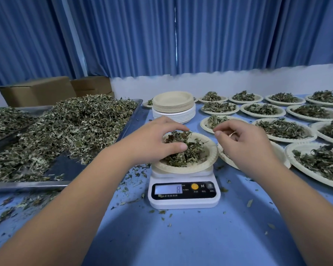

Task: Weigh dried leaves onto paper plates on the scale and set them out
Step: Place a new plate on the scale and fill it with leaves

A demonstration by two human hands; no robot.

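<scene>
Nearest me, the blue desk (181, 237) is littered w/ loose scraps, then 1 white scale (184, 192) w/ its display showing 8. On it sits 1 paper plate (210, 162), wider than the platform and overhanging it, part-filled w/ dried leaves (188, 152). The left hand (156, 139) is over the plate, fingers and thumb curled round a clump of those leaves. The right hand (246, 143) hovers just beside, over a neighbour plate, fingers loosely bent. Can't tell if it pinches a bit or nothing. Risks, as I judge it: any hand weight on the plate or pile skews the reading. A nudge on the overhanging rim could tip the plate off. The leaves are light and springy, so a fast drop scatters more onto the desk. Bits falling from the right hand would alter a portion already weighed. To the left are 2 metal trays, the near tray (27, 184) heaped w/ bulk leaf (75, 121). Behind the scale is 1 stack of empty plates (173, 106), tan over white. At right approx. 14 filled plates (283, 129) are set out in rows, some cut off at the edge. At the far left corner are at least 2 cardboard boxes (37, 91), w/ blue curtains (219, 35) behind.
</scene>
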